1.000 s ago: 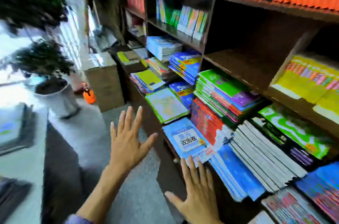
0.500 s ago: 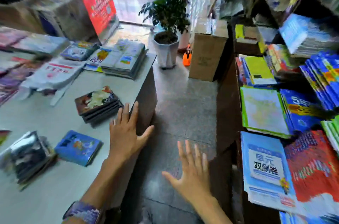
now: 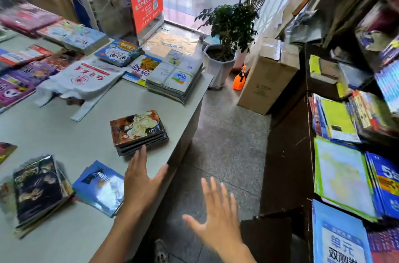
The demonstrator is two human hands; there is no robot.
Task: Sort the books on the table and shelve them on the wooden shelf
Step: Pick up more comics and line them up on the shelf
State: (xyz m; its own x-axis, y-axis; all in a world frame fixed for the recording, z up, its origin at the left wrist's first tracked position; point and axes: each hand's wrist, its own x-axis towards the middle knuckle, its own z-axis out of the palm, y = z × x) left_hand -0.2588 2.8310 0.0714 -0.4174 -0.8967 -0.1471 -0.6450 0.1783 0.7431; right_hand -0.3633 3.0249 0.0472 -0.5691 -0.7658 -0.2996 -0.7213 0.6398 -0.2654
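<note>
- My view has swung off the wooden shelf (image 3: 287, 155), now at the right edge, and onto the table (image 3: 64, 129).
- My left hand (image 3: 140, 180) has come in over the table edge, fingers straight and spread, holding nothing, tips just short of the small stack of books (image 3: 138, 131).
- My right hand (image 3: 216, 213) hangs flat and empty over the floor.
- I judge I'm starting the next pick-up.
</note>
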